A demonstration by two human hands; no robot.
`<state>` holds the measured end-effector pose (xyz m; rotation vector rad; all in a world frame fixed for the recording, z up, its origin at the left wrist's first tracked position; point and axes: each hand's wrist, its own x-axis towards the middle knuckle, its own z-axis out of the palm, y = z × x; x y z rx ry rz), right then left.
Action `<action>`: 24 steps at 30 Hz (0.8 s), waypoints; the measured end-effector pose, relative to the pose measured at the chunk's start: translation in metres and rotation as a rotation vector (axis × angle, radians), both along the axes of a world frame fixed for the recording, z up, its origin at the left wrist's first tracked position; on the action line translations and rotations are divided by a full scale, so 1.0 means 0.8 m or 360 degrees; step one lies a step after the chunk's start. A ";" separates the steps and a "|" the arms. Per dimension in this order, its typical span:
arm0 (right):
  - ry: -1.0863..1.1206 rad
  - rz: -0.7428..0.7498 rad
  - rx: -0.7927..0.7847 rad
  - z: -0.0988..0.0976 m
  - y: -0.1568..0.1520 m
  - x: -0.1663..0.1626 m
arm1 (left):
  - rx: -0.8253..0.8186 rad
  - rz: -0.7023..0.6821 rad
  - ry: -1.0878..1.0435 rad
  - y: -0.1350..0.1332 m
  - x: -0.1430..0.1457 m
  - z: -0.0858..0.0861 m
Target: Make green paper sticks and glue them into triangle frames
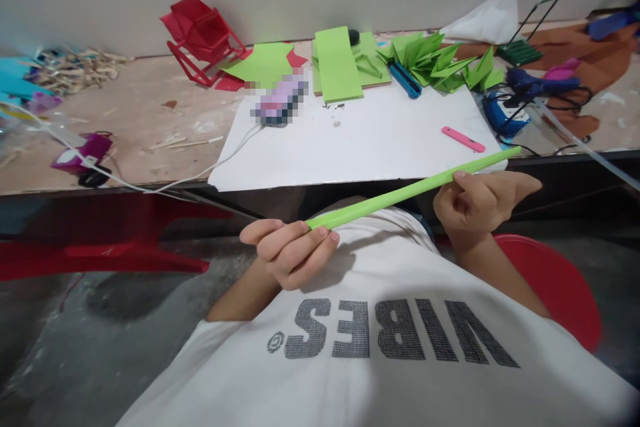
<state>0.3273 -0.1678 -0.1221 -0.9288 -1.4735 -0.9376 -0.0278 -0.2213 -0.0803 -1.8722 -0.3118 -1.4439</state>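
A long, thin rolled tube of light green paper (400, 193) slants in front of my chest, just below the table's front edge. My left hand (287, 250) is closed round its lower left end. My right hand (483, 200) is closed on it nearer the upper right end, thumb on top. The tube's tip reaches over the edge of a white sheet (360, 147) on the table.
On the white sheet lie a pink cutter (463, 139) and a blurred phone (279, 101) with a white cable. Behind are green paper sheets (337, 63), folded green pieces (435, 60), a blue glue gun (520, 97), a red paper chair (203, 37) and wooden sticks (75, 67).
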 end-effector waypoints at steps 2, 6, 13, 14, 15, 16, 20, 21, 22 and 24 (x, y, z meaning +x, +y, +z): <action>-0.0031 0.0110 0.0071 0.014 0.004 -0.006 | -0.0192 -0.0102 0.0118 -0.005 0.006 0.011; -0.0002 0.0322 0.0035 0.037 0.012 -0.016 | -0.1172 -0.0874 0.0182 -0.008 0.015 0.045; -0.0176 0.0648 -0.0027 0.044 0.013 -0.041 | -0.2721 -0.1124 0.0281 0.049 0.049 0.116; -0.0205 0.0682 -0.0049 0.042 0.014 -0.045 | -0.2945 -0.1194 0.0407 0.060 0.058 0.122; -0.0225 0.0729 -0.0066 0.040 0.015 -0.049 | -0.3095 -0.1255 0.0478 0.071 0.067 0.127; -0.0236 0.0791 -0.0079 0.038 0.017 -0.052 | -0.3187 -0.1322 0.0510 0.081 0.076 0.130; -0.0232 0.0942 -0.0229 0.041 0.027 -0.062 | -0.3389 -0.1539 0.0534 0.107 0.093 0.137; -0.0230 0.0915 -0.0297 0.046 0.029 -0.065 | -0.3394 -0.1545 0.0505 0.111 0.093 0.137; -0.0219 0.0880 -0.0346 0.052 0.031 -0.070 | -0.3381 -0.1534 0.0462 0.116 0.091 0.137; -0.0181 0.0871 -0.0343 0.067 0.035 -0.081 | -0.3302 -0.1492 0.0323 0.126 0.086 0.134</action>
